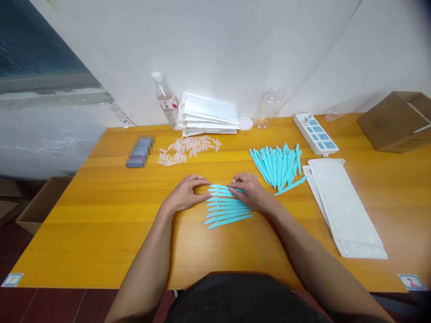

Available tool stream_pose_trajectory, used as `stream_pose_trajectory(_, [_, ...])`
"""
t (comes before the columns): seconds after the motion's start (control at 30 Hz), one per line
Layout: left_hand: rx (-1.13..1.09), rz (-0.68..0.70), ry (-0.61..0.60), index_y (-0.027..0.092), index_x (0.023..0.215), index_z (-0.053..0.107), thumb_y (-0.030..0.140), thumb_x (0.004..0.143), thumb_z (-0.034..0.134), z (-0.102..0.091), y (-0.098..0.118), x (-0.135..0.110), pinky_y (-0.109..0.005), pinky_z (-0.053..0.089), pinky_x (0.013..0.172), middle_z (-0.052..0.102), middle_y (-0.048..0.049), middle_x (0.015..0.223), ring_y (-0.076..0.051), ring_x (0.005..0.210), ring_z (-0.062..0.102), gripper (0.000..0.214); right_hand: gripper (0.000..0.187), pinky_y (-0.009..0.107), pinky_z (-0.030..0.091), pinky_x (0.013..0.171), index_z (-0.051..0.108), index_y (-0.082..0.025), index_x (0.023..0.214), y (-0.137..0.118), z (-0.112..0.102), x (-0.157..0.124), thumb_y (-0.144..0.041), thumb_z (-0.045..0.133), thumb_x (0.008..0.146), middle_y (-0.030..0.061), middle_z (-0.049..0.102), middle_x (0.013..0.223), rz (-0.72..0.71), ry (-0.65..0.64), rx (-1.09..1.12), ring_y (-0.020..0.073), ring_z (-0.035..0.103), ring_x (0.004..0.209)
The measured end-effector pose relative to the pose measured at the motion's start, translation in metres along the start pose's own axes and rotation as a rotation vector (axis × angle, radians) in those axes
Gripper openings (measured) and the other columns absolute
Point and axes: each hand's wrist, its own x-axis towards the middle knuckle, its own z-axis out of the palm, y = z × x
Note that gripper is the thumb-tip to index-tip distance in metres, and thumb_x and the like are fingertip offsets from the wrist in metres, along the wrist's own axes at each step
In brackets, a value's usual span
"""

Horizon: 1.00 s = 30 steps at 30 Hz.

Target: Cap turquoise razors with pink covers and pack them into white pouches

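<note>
A neat row of several turquoise plastic sticks [226, 210] lies side by side on the orange wooden table [101, 215] in front of me. My left hand [186, 193] rests at the row's left end, fingers curled, fingertips touching the top stick's tip. My right hand [249, 190] lies over the row's right end, fingers pressed on the upper sticks. A loose pile of the same turquoise sticks [278, 163] sits just right of my right hand.
Small translucent pink caps [188, 149] lie scattered behind my hands. White pouches [343, 206] lie flat at right; a stack of white packs [208, 114], a water bottle [166, 101], a clear jar [268, 107], a power strip [315, 133] and a cardboard box [397, 121] line the back.
</note>
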Motion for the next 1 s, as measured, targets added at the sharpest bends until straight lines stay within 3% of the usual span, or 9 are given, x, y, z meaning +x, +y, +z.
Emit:
stream_pose_trajectory(0.13, [0.032,-0.008,-0.040,0.029,0.124,0.070,0.049,0.079,0.077,-0.0025,0.0022,-0.0026,-0.040,0.044,0.106,0.063,-0.0077,0.122,-0.026,0.117,0.059,0.049,0.027,0.042,0.041,0.096,0.076,-0.023,0.113,-0.0001,0.0024,-0.0027,-0.038,0.060,0.097,0.0120,0.066,0.113,-0.050,0.022,-0.007,0.0260,0.057,0.109])
stream_pose_trajectory(0.33, [0.111,-0.016,-0.062,0.032,0.134,0.062,0.052,0.074,0.080,-0.0014,0.0032,-0.0042,-0.044,0.040,0.112,0.058,-0.0052,0.133,-0.028,0.125,0.054,0.065,0.042,0.043,0.045,0.095,0.075,-0.022,0.116,0.0041,0.0029,-0.0053,-0.045,0.079,0.080,0.0126,0.066,0.113,-0.099,0.046,0.012,0.0284,0.059,0.108])
stream_pose_trajectory(0.83, [0.104,-0.001,0.023,0.028,0.128,0.066,0.048,0.084,0.071,0.0042,-0.0036,-0.0009,-0.041,0.044,0.108,0.061,-0.0063,0.126,-0.026,0.120,0.058,0.048,0.030,0.042,0.047,0.092,0.075,-0.021,0.114,0.0076,0.0068,-0.0031,-0.037,0.071,0.089,0.0115,0.066,0.110,-0.057,0.056,0.017,0.0259,0.061,0.104])
stream_pose_trajectory(1.0, [0.103,-0.011,-0.012,0.030,0.132,0.063,0.056,0.078,0.075,0.0011,0.0017,-0.0028,-0.042,0.043,0.109,0.060,-0.0062,0.128,-0.027,0.122,0.056,0.061,0.036,0.043,0.048,0.092,0.074,-0.021,0.116,0.0049,0.0031,-0.0035,-0.042,0.073,0.086,0.0115,0.066,0.110,-0.065,0.046,0.018,0.0265,0.061,0.103])
